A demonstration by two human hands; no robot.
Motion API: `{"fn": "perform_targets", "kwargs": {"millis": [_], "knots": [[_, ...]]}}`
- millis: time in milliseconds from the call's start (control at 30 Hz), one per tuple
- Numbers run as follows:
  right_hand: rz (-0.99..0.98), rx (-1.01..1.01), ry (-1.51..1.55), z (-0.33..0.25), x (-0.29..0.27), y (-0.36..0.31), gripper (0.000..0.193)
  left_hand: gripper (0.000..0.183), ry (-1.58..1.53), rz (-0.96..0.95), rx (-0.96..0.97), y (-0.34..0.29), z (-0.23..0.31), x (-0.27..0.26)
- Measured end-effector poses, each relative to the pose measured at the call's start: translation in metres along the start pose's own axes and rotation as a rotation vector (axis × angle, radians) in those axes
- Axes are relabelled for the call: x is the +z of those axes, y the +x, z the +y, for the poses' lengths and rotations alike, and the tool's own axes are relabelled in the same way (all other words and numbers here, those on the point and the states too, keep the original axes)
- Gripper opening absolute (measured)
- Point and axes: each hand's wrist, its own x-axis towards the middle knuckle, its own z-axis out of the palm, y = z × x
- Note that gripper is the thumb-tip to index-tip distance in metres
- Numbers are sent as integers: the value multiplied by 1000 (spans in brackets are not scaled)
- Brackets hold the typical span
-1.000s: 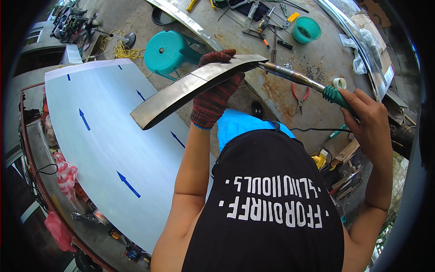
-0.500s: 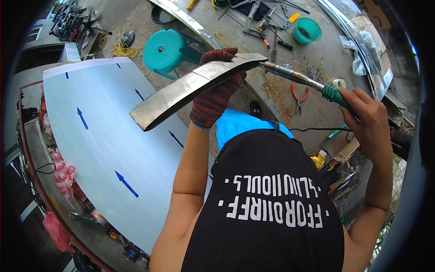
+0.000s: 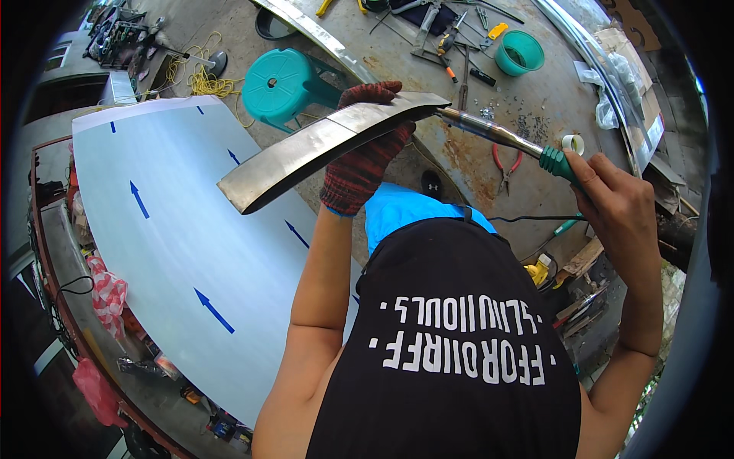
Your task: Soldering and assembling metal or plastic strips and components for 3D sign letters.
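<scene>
My left hand (image 3: 359, 180), in a red and black knit glove, is closed around the middle of a long, slightly curved sheet-metal piece (image 3: 298, 149). The piece slants from lower left to upper right, its broad shiny face up and a dark hollow side below. My bare right hand (image 3: 612, 195) grips the green handle of a tool with a shiny steel shaft (image 3: 497, 131). Its far end meets the right end of the metal piece; the tool's head is hidden there, so its kind cannot be told.
A rusty-stained worktable (image 3: 451, 149) carries red-handled pliers (image 3: 506, 172), a green bucket (image 3: 520, 52), a tape roll (image 3: 573, 144) and scattered tools. A green stool (image 3: 275, 84) stands beyond my left hand. At left lies a pale blue sheet (image 3: 176, 229) with blue arrows.
The metal piece's left end has risen slightly. My right hand and the green handle have shifted a little to the left. Both grips stay as they were.
</scene>
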Motion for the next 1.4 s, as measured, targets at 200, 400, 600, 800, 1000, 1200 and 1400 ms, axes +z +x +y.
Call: {"fn": "perform_targets", "kwargs": {"millis": [200, 400, 600, 800, 1000, 1200, 1400], "knots": [[3, -38, -27, 0, 1, 0, 49, 51, 161, -61, 12, 2, 5, -4], [4, -52, -34, -1, 0, 1, 50, 51, -60, 20, -33, 1, 1, 0], [-10, -66, -40, 1, -1, 2, 50, 52, 370, -103, 91, 1, 0, -4], [-10, -98, -69, -2, -2, 1, 49, 50, 170, -83, 15, 2, 2, -5], [-8, -99, -69, -2, -3, 1, 48, 51, 233, -108, 28, -1, 1, -5], [-33, -50, -38, -2, -3, 0, 47, 53, 233, -49, 20, -1, 12, -2], [-15, -6, -21, -2, 0, -1, 48, 54, 62, -43, -5, -4, -2, -7]]}}
